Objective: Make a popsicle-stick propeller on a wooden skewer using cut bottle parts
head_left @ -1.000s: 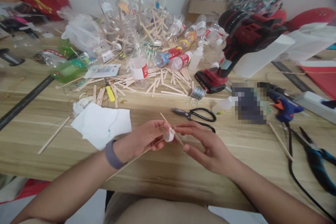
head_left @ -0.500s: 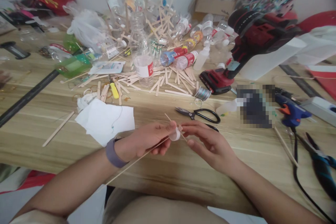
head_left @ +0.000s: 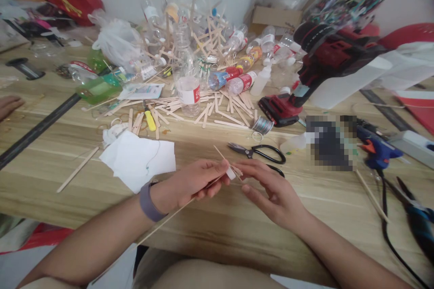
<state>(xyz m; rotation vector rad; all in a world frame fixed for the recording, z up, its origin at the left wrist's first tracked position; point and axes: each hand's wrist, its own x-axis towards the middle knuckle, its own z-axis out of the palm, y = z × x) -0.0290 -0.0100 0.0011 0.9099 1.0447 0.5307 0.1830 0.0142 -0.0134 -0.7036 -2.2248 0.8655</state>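
Observation:
My left hand (head_left: 200, 178) is closed, pinching a small white bottle cap (head_left: 231, 173) and thin wooden sticks between thumb and fingers. One long thin stick (head_left: 166, 222) runs from beneath this hand down past my wrist. A shorter stick (head_left: 220, 152) crosses by the cap and points up and away. My right hand (head_left: 273, 189) has its thumb apart from its fingers; the forefinger tip rests against the small wooden piece at the cap's right side. Black-handled scissors (head_left: 259, 151) lie just beyond that hand.
White paper sheets (head_left: 139, 160) lie at left. Farther back are craft sticks (head_left: 230, 124), plastic bottles (head_left: 188, 92) and a wire spool (head_left: 262, 125). A red drill (head_left: 318, 63) stands at right, near a blue glue gun (head_left: 378, 149) and pliers (head_left: 412, 207). Another person's hand (head_left: 9, 104) shows at far left.
The cap has turned in my left hand, from its round face to a narrower side. My right thumb has moved away from the stick's end. Another person's hand is plainer at left.

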